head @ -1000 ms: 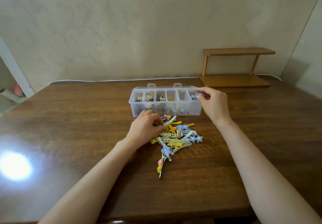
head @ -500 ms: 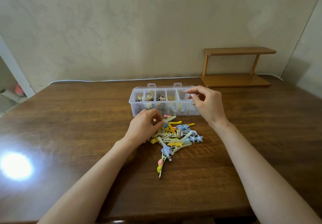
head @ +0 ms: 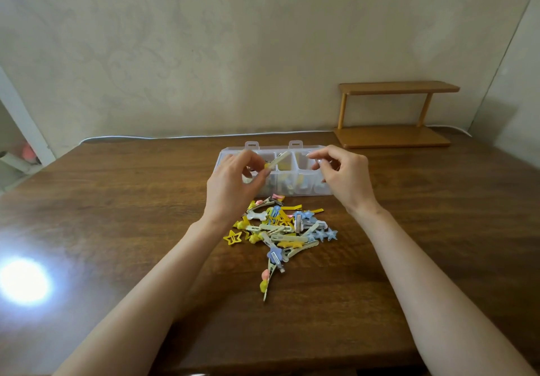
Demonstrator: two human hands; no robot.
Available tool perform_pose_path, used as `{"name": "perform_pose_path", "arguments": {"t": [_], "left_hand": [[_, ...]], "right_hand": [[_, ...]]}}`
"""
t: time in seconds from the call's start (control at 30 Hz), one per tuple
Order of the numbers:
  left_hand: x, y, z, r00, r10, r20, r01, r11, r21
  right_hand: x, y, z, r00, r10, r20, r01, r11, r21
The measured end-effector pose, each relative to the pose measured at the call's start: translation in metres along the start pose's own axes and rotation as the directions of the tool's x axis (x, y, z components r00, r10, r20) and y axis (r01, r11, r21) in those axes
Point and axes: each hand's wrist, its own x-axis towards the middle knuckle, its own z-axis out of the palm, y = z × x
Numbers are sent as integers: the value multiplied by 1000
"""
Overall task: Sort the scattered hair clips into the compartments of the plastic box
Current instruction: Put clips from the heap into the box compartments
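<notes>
The left hand (head: 233, 182) pinches a pale clip (head: 277, 160) between thumb and forefinger, by the end that carries a small yellow charm, and holds it tilted over the middle compartments of the box (head: 306, 187). The right hand (head: 343, 177) hovers over the right end of the box with its fingers curled and thumb and forefinger close together; whether they pinch anything cannot be told.

The clips look light, stiff and small, likely metal or hard plastic with a sprung jaw, so a fingertip pinch across the flat body should be enough. The smooth ones may slide, and the charms could snap off if squeezed. In the pile (head: 280, 229) just in front of the box they lie crossed and may snag one another, so each is best lifted by a free end.

The box is clear, thin-walled and probably light enough to shift if knocked.

The table (head: 117, 200) is dark polished wood with a bright glare (head: 23, 283) at the left. A wooden shelf (head: 393, 112) stands at the back right, a white cable (head: 175, 136) runs along the pale wall (head: 233, 39).
</notes>
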Motion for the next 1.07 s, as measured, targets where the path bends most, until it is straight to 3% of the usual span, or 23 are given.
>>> {"name": "perform_pose_path", "arguments": {"t": [0.13, 0.3, 0.57, 0.7, 0.9, 1.07], "left_hand": [[16, 0, 13, 999, 7, 42, -12, 993, 119], [36, -7, 43, 994, -59, 94, 42, 984, 172], [25, -12, 42, 993, -47, 107, 25, 981, 193], [14, -11, 31, 996, 13, 93, -30, 981, 192], [-3, -3, 32, 993, 45, 111, -61, 988, 143], [-13, -7, 36, 959, 99, 265, -134, 984, 118]], "right_hand": [[0, -2, -4, 997, 37, 61, -38, 999, 15], [0, -6, -11, 961, 88, 262, -84, 996, -29], [1, -8, -13, 746, 293, 598, -83, 932, -353], [0, -8, -13, 706, 349, 616, -54, 894, -445], [0, -2, -12, 699, 453, 554, -181, 861, -476], [2, -4, -13, 668, 518, 534, -192, 814, -549]]}}
